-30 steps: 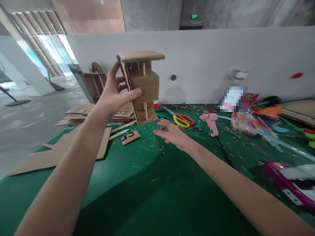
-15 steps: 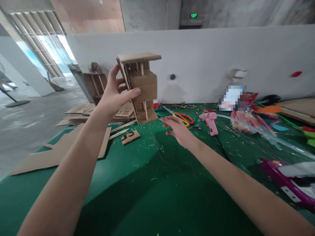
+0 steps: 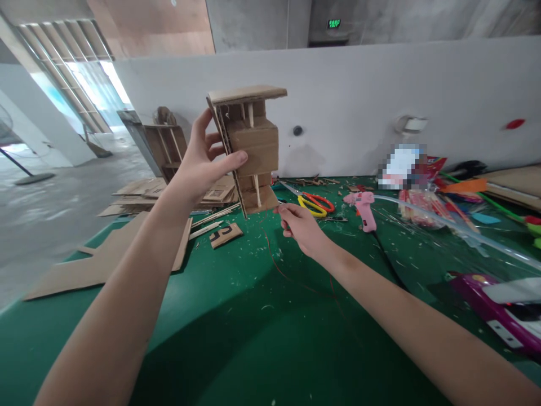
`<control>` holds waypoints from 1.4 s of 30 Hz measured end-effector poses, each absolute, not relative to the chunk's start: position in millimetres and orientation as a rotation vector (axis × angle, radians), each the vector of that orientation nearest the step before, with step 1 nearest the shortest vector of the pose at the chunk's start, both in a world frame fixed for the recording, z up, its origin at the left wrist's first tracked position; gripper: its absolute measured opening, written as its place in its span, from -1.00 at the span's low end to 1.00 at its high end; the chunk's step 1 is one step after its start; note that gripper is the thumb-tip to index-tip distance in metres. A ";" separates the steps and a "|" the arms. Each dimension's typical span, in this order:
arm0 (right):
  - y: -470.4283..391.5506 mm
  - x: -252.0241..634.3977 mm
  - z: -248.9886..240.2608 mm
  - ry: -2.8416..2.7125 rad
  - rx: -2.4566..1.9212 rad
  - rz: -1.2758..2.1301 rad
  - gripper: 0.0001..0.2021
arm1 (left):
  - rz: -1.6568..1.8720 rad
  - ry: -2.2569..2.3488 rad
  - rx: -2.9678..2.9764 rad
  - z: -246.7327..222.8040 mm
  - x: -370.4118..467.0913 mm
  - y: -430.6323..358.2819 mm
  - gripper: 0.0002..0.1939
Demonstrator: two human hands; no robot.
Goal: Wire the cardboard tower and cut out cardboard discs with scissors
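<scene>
A small cardboard model house (image 3: 256,149) with a flat roof, several floors and thin stick posts is held up over the table. My left hand (image 3: 209,155) grips its left wall, thumb across the front and fingers behind. At the lower right corner of its base, my right hand (image 3: 298,223) has thumb and forefinger pinched together on the edge; the other fingers are curled. A thin reddish wire (image 3: 276,265) trails across the table below. Yellow-and-orange-handled scissors (image 3: 313,204) lie just behind my right hand.
The green table (image 3: 236,316) carries cut cardboard sheets (image 3: 105,254) and a small cardboard scrap (image 3: 226,235) on the left. To the right are a pink glue gun (image 3: 362,207), a plastic bag of sticks (image 3: 426,208) and a purple power strip (image 3: 494,310). A white wall (image 3: 346,113) stands behind.
The model house has shifted slightly right and up in my left hand. My right hand's fingers have closed from a loose, spread pose to a pinch at the base corner.
</scene>
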State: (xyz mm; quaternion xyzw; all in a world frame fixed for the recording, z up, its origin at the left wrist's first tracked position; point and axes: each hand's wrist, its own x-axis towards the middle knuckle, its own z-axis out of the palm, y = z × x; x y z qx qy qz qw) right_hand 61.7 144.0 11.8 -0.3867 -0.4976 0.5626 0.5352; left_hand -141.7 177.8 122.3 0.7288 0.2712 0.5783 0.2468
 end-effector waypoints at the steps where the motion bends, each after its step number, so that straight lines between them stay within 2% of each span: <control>1: 145.1 63.5 12.6 -1.150 -0.920 1.326 -0.86 | 1.576 0.739 1.989 122.3 -142.0 178.0 -0.23; 5: 154.4 78.1 25.6 -0.983 -0.833 1.311 -0.89 | 1.566 0.756 2.000 121.7 -144.4 178.0 -0.24; 10: 152.4 112.5 72.1 -0.923 -0.512 1.317 -0.88 | 1.564 0.771 2.006 118.2 -147.9 183.7 -0.22; 13: 135.5 133.6 100.3 -1.095 -0.304 1.264 -0.77 | 1.571 0.779 2.012 113.4 -150.9 191.5 -0.13; 17: 114.6 140.9 116.7 -1.584 -0.471 1.409 -0.65 | 1.593 0.785 2.030 106.8 -155.0 199.9 -0.12; 20: 110.9 120.0 103.9 -2.108 -0.865 1.523 -0.70 | 1.626 0.849 2.014 104.6 -155.1 201.7 -0.10; 22: 113.9 97.8 83.1 -2.233 -1.022 1.348 -0.74 | 1.646 0.875 2.000 104.2 -152.1 200.9 -0.10; 24: 118.8 75.9 57.6 -2.121 -1.107 1.301 -0.62 | 1.659 0.858 1.996 103.7 -146.6 199.3 -0.11; 26: 123.0 59.1 34.3 -1.924 -1.165 1.356 -0.46 | 1.666 0.812 2.010 102.9 -139.3 197.1 -0.13; 28: 125.0 48.7 18.5 -1.706 -1.129 1.477 -0.38 | 1.671 0.760 2.031 101.7 -131.9 194.7 -0.14; 30: 123.8 43.3 11.6 -1.525 -1.033 1.623 -0.47 | 1.658 0.723 2.050 100.5 -126.2 192.4 -0.15; 33: 116.8 39.6 13.0 -1.439 -0.886 1.799 -0.78 | 1.651 0.722 2.063 99.1 -123.0 191.1 -0.13; 35: 108.2 38.4 18.6 -1.591 -0.884 1.798 -0.73 | 1.675 0.745 2.067 98.4 -124.7 192.6 -0.11; 37: 94.8 37.4 27.3 -1.939 -0.886 1.548 -0.69 | 1.708 0.790 2.053 97.4 -128.7 196.6 -0.09; 38: 86.0 36.9 32.9 -2.155 -0.832 1.287 -0.69 | 1.719 0.815 2.042 96.6 -131.3 199.5 -0.08; 41: 53.3 34.2 53.5 -2.433 -0.494 0.217 -0.74 | 1.723 0.849 2.024 93.0 -140.2 210.3 -0.07; 42: 42.3 33.2 60.8 -2.427 -0.326 -0.032 -0.76 | 1.720 0.847 2.026 91.6 -143.2 214.1 -0.07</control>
